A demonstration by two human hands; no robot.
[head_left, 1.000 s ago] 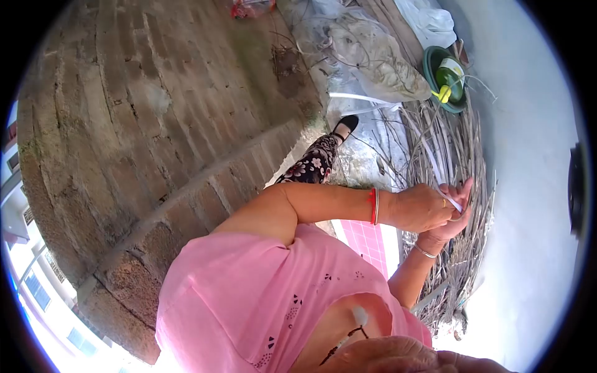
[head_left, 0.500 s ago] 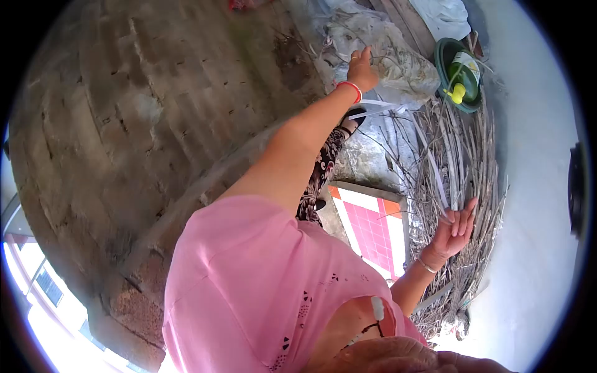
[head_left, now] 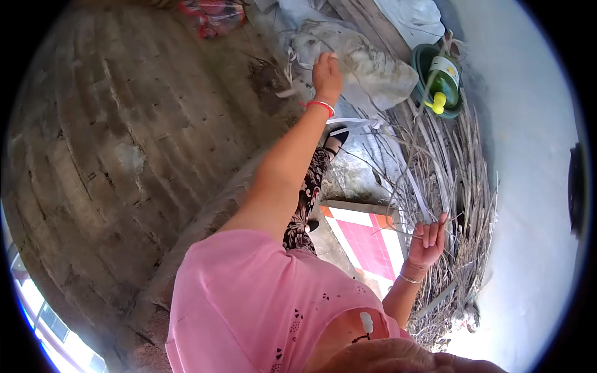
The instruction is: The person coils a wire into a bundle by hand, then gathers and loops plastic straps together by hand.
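My left hand (head_left: 327, 78), with a red bracelet at its wrist, is over the crumpled clear plastic sheet (head_left: 379, 74), its fingers curled together. What it grips, if anything, is hidden; a thin stalk-like line runs near it. Lower right, my right hand (head_left: 426, 244), wearing a silver bangle, pinches the end of a white plastic strap (head_left: 415, 186). A thin bent twig (head_left: 398, 233) crosses close to its fingers. The strap runs up toward a white loop beside my shoe. Beneath and beside this hand lies a long heap of dry sticks (head_left: 463, 180).
A green basin (head_left: 421, 59) holding a green bottle (head_left: 443, 81) with a yellow pump stands against the pale wall (head_left: 528, 186). A white bag (head_left: 413, 18) lies behind. The brick surface (head_left: 130, 124) fills the left. A red patterned bag (head_left: 214, 15) and pink-white tiles (head_left: 364, 239) also show.
The view has shifted, bringing more of the red bag in. Both hands appear farther left and slightly lower. A thin bent twig now shows by my right hand.
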